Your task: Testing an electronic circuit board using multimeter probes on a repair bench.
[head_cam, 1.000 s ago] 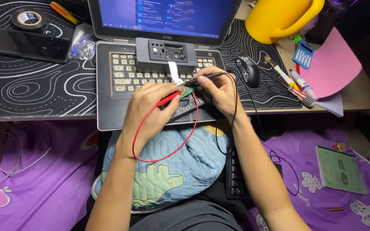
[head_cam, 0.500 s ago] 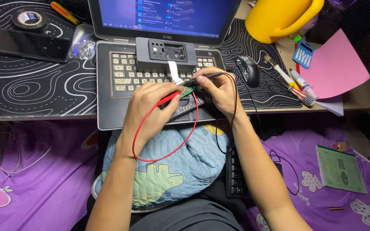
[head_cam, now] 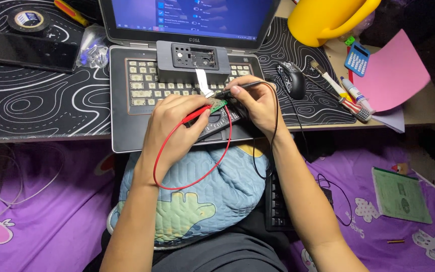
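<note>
My left hand [head_cam: 174, 126] grips a red test probe [head_cam: 195, 115] whose red lead [head_cam: 197, 176] loops down over a blue cushion. Its tip touches a small green circuit board [head_cam: 219, 105] lying over the laptop's [head_cam: 137, 131] touchpad. My right hand [head_cam: 256, 103] pinches a black probe [head_cam: 241, 87] with its tip at the same board; its black lead [head_cam: 258, 161] runs down past my wrist. A white ribbon cable [head_cam: 203, 80] joins the board to a grey plastic housing [head_cam: 192, 61] resting on the keyboard.
A black mouse [head_cam: 293, 79], yellow jug [head_cam: 328, 20], blue calculator [head_cam: 357, 59], pink paper [head_cam: 396, 75] and pens lie to the right. A dark phone [head_cam: 26, 50] and tape roll [head_cam: 28, 19] sit left on the patterned mat. A green booklet [head_cam: 401, 195] lies on the purple bedding.
</note>
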